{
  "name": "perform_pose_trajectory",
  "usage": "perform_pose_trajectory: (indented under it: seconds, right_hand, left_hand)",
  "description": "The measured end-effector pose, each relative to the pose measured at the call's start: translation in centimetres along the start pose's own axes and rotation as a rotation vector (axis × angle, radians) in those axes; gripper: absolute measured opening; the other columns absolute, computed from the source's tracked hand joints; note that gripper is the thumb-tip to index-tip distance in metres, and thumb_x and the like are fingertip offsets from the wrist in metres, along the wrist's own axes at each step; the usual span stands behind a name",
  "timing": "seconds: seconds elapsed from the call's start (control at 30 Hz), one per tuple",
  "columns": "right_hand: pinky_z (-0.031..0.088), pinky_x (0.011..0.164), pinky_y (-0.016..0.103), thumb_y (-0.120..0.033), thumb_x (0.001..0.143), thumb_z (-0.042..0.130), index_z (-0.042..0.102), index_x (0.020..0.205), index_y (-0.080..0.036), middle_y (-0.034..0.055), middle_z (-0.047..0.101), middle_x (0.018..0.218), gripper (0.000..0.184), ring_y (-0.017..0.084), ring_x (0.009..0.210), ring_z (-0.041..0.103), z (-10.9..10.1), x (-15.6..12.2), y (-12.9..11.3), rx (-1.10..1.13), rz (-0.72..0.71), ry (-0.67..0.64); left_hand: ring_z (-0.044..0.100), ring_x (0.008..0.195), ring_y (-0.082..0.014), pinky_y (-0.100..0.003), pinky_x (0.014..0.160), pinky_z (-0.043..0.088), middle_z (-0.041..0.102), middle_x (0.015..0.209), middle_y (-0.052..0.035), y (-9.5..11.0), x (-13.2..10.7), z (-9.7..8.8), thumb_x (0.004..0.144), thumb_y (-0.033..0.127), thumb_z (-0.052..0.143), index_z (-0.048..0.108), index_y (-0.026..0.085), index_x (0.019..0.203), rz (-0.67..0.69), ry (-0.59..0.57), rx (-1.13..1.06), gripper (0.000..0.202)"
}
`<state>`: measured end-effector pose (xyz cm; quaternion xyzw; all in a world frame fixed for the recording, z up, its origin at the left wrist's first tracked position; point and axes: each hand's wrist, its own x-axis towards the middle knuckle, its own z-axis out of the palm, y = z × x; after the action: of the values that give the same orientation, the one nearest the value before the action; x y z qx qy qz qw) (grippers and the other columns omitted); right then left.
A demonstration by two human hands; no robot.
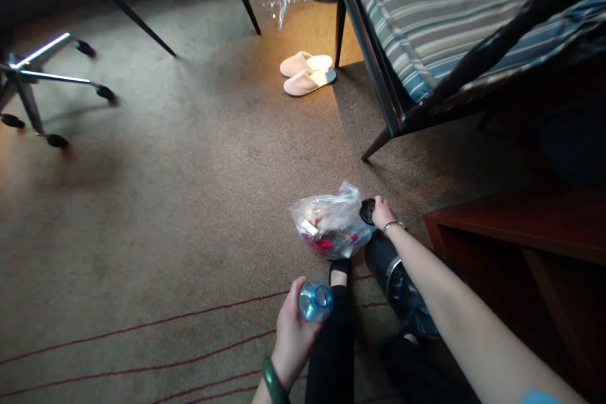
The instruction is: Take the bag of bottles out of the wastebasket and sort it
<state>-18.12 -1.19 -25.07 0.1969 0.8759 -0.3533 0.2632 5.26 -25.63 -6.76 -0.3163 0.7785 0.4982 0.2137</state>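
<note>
Clear blue plastic bottle (315,300), uncapped, is gripped upright in the left hand (292,334); the right hand (381,212) closes round a dark round lid (368,211).

Both containers look opened, with nothing poured as far as can be seen. The lid sits at the far end of a shiny dark metal flask (394,278) lying on the carpet (165,233). Just left of it slumps a crinkled transparent bag (331,225) with red and white contents. Far beyond lie white slippers (307,73) beside a striped sofa (440,19); a wooden table (521,224) stands at right.
</note>
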Motion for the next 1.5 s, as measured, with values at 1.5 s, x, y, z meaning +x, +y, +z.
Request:
perform_pose_trajectory:
  seconds: [1.5]
  right_hand:
    - [0.067,0.063,0.035,-0.026,0.085,0.047,0.036,0.141,-0.021,0.0186,0.053,0.145,0.057,0.028,0.116,0.067,-25.5,-32.2,2.6,1.155,0.130,0.243]
  left_hand:
    - [0.072,0.111,-0.0413,-0.044,0.089,0.054,0.076,0.115,-0.0213,28.4,-16.4,11.3,0.084,0.038,0.068,0.050,0.004,0.136,0.550,-0.445,1.201,0.065]
